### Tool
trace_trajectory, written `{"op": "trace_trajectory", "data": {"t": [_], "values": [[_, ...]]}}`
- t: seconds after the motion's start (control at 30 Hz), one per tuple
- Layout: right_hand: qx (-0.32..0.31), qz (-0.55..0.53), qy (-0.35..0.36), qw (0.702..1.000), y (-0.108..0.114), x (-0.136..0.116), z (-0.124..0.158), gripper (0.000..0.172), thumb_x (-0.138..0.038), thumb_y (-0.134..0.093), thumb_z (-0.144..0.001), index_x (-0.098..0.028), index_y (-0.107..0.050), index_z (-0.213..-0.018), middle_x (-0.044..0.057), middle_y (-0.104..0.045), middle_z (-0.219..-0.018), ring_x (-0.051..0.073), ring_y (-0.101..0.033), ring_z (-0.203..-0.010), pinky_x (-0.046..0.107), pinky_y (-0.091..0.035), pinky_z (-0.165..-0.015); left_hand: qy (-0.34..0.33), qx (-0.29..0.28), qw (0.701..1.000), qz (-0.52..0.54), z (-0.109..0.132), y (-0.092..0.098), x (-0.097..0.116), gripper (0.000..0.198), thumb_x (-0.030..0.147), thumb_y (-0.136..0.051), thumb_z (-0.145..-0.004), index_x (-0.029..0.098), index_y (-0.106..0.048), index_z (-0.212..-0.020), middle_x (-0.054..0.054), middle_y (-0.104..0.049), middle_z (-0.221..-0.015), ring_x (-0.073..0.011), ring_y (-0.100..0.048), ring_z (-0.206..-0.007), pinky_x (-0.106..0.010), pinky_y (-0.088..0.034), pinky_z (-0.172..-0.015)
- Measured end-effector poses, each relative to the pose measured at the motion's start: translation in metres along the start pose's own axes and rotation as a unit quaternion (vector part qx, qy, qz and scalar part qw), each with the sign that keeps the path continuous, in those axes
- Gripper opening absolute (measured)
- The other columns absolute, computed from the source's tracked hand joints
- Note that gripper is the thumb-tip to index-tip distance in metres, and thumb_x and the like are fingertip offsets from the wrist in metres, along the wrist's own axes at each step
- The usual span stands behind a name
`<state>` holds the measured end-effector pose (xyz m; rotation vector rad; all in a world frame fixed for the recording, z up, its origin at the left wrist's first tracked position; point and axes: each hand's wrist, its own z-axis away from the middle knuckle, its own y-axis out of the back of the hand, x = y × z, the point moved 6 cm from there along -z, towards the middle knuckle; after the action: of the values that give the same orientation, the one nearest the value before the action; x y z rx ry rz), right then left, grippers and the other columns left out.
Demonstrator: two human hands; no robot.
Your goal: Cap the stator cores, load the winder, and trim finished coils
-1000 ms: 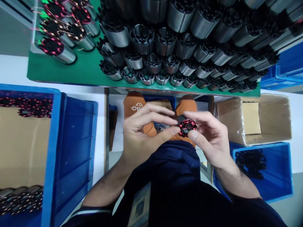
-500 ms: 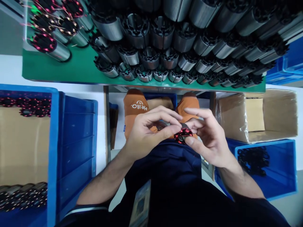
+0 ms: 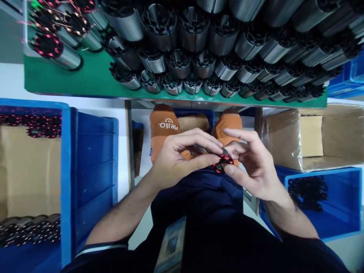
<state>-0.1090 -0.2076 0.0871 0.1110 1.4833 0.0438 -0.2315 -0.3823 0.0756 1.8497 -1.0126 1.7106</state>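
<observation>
Above my lap, a motor stator [image 3: 225,159] with red windings is held between my two hands. My left hand [image 3: 182,157] pinches its left side with thumb and fingertips. My right hand [image 3: 251,163] grips the right side, its thumb on the wound end face and its index finger stretched out above. Part of the stator's body is hidden behind the fingers. On the green bench in front, rows of unwound stator cores [image 3: 176,81] stand close together. Several wound stators [image 3: 62,53] lie at the bench's left end.
A blue crate [image 3: 66,159] at left holds wound stators and brown cardboard. To the right are a plastic-lined cardboard box [image 3: 281,140] and a blue bin [image 3: 341,216] with black parts inside. The front edge of the green bench [image 3: 93,85] runs above my knees.
Both hands keep hold of the stator, which has shifted very slightly to the right. The view has moved a little; nothing was taken up or let go.
</observation>
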Motion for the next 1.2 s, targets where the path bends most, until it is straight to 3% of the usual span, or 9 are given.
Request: {"op": "trace_trajectory", "data": {"t": [0.13,0.33,0.43,0.57,0.67,0.83,0.97,1.1,1.2], "values": [[0.004,-0.021,0.002,1.0,0.001,0.004,0.003,0.072,-0.023,-0.092,-0.11,-0.038,-0.063,-0.174,0.002,-0.084,-0.12,0.019,-0.082,-0.1,0.032,-0.073,-0.093,0.027,-0.011,0.999,-0.045,0.004,-0.004,-0.005,0.011,0.029,-0.088,-0.114,0.023,-0.086,-0.104,-0.009,-0.091,-0.123,-0.0225,-0.087,-0.111,-0.034,-0.07,-0.094],[0.037,-0.083,-0.01,0.996,0.007,0.007,0.009,0.061,-0.037,-0.087,-0.115,-0.037,-0.061,-0.171,0.005,-0.087,-0.123,0.023,-0.087,-0.103,0.037,-0.075,-0.092,0.132,0.029,0.991,-0.02,0.028,0.006,-0.064,0.033,0.053,-0.077,-0.12,0.023,-0.072,-0.109,-0.012,-0.089,-0.126,-0.0248,-0.088,-0.115,-0.037,-0.072,-0.098],[0.034,-0.053,-0.032,0.998,0.007,0.009,0.008,0.07,-0.04,-0.091,-0.112,-0.038,-0.059,-0.174,0.005,-0.085,-0.121,0.023,-0.084,-0.099,0.036,-0.073,-0.087,0.0,0.092,0.99,-0.104,0.029,0.015,-0.038,0.05,0.058,-0.101,-0.102,0.029,-0.069,-0.128,-0.011,-0.088,-0.143,-0.0293,-0.086,-0.135,-0.048,-0.069,-0.121],[-0.001,-0.044,-0.023,0.999,-0.004,0.005,0.002,0.073,-0.035,-0.09,-0.112,-0.039,-0.059,-0.178,0.002,-0.08,-0.116,0.02,-0.078,-0.096,0.033,-0.071,-0.086,-0.15,0.03,0.951,-0.268,0.024,-0.006,0.018,0.067,0.047,-0.107,-0.097,0.035,-0.071,-0.152,-0.004,-0.092,-0.139,-0.032,-0.09,-0.131,-0.057,-0.065,-0.135],[0.034,0.012,0.028,0.999,-0.008,-0.007,-0.002,0.062,-0.027,-0.095,-0.108,-0.041,-0.075,-0.165,0.003,-0.084,-0.12,0.021,-0.078,-0.099,0.036,-0.071,-0.088,-0.166,0.043,0.934,-0.313,0.023,-0.012,0.032,0.052,0.036,-0.099,-0.107,0.032,-0.075,-0.153,-0.002,-0.095,-0.131,-0.0267,-0.095,-0.117,-0.046,-0.076,-0.122],[0.181,0.083,0.093,0.976,0.006,-0.006,0.0,0.007,-0.033,-0.1,-0.104,-0.035,-0.095,-0.108,0.007,-0.087,-0.112,0.028,-0.08,-0.103,0.047,-0.072,-0.094,-0.175,0.135,0.916,-0.336,0.03,-0.007,0.025,0.057,0.039,-0.099,-0.107,0.032,-0.077,-0.158,0.003,-0.095,-0.133,-0.0227,-0.095,-0.112,-0.036,-0.081,-0.106],[0.212,-0.024,-0.006,0.977,0.022,0.026,-0.003,0.021,-0.05,-0.091,-0.113,-0.03,-0.088,-0.106,0.004,-0.084,-0.108,0.022,-0.077,-0.096,0.04,-0.068,-0.092,-0.138,0.154,0.94,-0.273,0.029,-0.006,0.018,0.064,0.033,-0.099,-0.107,0.032,-0.072,-0.166,0.001,-0.09,-0.15,-0.0241,-0.095,-0.122,-0.035,-0.081,-0.107],[0.131,0.077,0.065,0.986,0.019,-0.006,-0.01,0.052,-0.057,-0.106,-0.097,-0.036,-0.088,-0.142,0.009,-0.082,-0.147,0.034,-0.078,-0.133,0.053,-0.066,-0.118,-0.127,0.106,0.947,-0.275,0.023,-0.012,0.02,0.074,0.03,-0.096,-0.109,0.035,-0.064,-0.176,0.001,-0.088,-0.157,-0.0256,-0.094,-0.125,-0.038,-0.081,-0.114],[0.109,0.145,0.102,0.978,0.014,-0.032,-0.014,0.021,-0.041,-0.104,-0.101,-0.037,-0.094,-0.118,0.008,-0.084,-0.139,0.036,-0.077,-0.13,0.058,-0.064,-0.12,-0.169,0.086,0.934,-0.304,0.021,-0.015,0.027,0.058,0.032,-0.091,-0.113,0.038,-0.072,-0.167,0.005,-0.093,-0.141,-0.021,-0.095,-0.117,-0.038,-0.08,-0.107]]}}
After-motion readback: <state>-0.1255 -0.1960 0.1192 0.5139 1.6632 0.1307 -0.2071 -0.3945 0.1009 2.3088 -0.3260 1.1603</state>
